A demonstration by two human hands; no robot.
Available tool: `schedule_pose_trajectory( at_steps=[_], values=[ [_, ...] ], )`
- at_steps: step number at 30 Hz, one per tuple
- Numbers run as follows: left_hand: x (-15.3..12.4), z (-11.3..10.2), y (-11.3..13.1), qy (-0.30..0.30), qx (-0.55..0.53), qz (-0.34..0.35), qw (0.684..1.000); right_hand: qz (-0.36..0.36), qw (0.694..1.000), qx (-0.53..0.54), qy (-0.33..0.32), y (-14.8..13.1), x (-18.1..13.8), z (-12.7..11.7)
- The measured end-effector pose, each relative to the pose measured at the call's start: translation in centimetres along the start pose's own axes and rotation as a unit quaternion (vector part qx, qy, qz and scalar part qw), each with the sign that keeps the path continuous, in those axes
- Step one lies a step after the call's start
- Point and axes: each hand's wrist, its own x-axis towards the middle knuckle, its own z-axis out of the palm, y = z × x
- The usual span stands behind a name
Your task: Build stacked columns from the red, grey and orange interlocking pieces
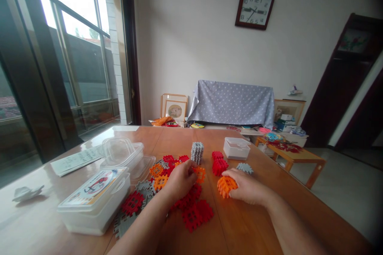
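My left hand (180, 180) rests on a pile of flat waffle tiles (191, 211), red, orange and grey, and its fingers pinch a single orange tile (200, 174). To the right, my right hand (247, 186) is closed over an orange block of joined tiles (226, 185) that sits on the wooden table (239, 231). Beyond my hands stand a grey cube of tiles (197, 152) and a red cube (219, 165), with a smaller red piece (217, 154) behind and a loose grey tile (244, 167) to the right.
A lidded plastic box with a picture label (94, 203) stands at the left, with clear containers and lids (124, 153) behind it. A paper sheet (76, 160) and crumpled paper (26, 193) lie further left. A small white box (236, 148) sits at the back. A low table (291, 155) is beyond.
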Motion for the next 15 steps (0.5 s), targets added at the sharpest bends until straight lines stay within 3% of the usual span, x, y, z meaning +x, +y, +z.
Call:
schedule_pose_trajectory(
  at_steps=[15],
  values=[
    [-0.04,-0.02,0.08,-0.004,-0.004,-0.006,1.000,-0.001,0.999,0.020,-0.034,0.64,0.30,-0.03]
  ],
)
